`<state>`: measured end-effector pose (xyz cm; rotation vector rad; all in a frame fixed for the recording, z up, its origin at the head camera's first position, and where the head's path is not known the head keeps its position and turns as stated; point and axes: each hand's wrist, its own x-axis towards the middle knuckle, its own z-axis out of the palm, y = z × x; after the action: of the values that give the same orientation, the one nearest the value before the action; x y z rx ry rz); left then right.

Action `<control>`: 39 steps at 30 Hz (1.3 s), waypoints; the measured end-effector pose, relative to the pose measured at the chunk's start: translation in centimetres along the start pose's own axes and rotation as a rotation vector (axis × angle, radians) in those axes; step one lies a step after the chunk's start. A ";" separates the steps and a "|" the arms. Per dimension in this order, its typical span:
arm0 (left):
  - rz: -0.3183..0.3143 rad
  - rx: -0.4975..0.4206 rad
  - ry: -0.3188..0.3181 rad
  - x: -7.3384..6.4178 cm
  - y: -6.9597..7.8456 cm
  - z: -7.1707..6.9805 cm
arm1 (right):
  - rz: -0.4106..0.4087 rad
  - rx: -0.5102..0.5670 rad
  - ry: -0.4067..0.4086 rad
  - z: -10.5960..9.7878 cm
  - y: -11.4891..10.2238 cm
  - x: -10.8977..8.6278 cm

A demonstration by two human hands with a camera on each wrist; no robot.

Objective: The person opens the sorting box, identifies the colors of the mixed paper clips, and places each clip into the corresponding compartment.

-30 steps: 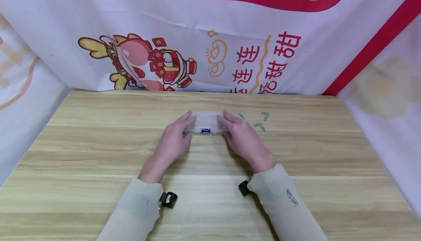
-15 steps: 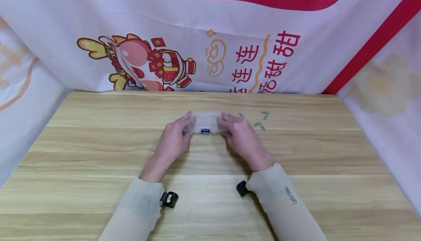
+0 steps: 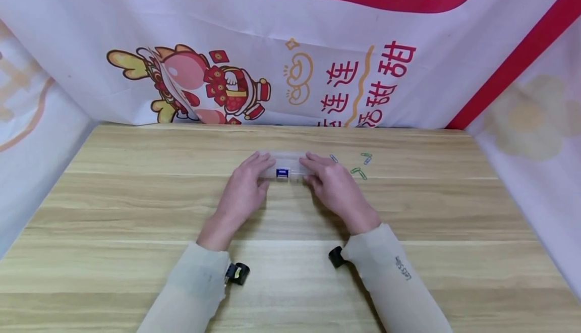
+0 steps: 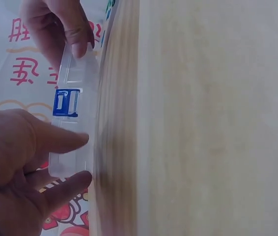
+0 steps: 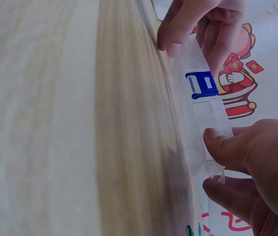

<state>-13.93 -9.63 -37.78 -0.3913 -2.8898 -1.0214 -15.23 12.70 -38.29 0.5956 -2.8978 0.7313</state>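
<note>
A clear plastic box [image 3: 290, 159] with a blue latch [image 3: 282, 172] on its front side is between my two hands at the back middle of the table. My left hand [image 3: 245, 184] grips its left end, thumb at the front and fingers over the top. The right hand [image 3: 333, 184] holds the other end in the same way. In the left wrist view the box [image 4: 72, 157] shows its front wall, with the thumb against it. The right wrist view shows the latch [image 5: 202, 84] closely. What is inside the box cannot be made out.
Several green and blue paper clips [image 3: 358, 171] lie on the wooden table [image 3: 290, 272] to the right of the box. A printed white and red cloth [image 3: 290, 25] hangs along the table's back edge.
The box's latch side has come up a little and away from me, so more of its front wall shows. My left hand has shifted slightly right; the paper clips have stayed put.
</note>
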 end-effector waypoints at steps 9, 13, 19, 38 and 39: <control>0.017 0.068 0.080 0.3 0.2 0.3 | 0.012 -0.009 -0.008 -0.1 -0.1 0.0; 0.009 0.086 0.084 0.2 0.3 0.2 | -0.012 -0.051 0.016 0.1 -0.5 0.0; 0.012 0.093 0.084 0.3 0.3 0.2 | -0.162 -0.165 0.084 0.5 -1.0 0.3; 0.070 0.090 0.079 0.3 -0.1 0.3 | -0.113 -0.241 0.142 0.7 -0.7 0.5; 0.067 0.086 0.077 0.3 -0.1 0.3 | -0.116 -0.219 0.140 0.7 -0.6 0.5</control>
<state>-14.25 -9.50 -38.01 -0.4307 -2.8203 -0.8782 -15.44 11.66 -38.53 0.6506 -2.7381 0.4158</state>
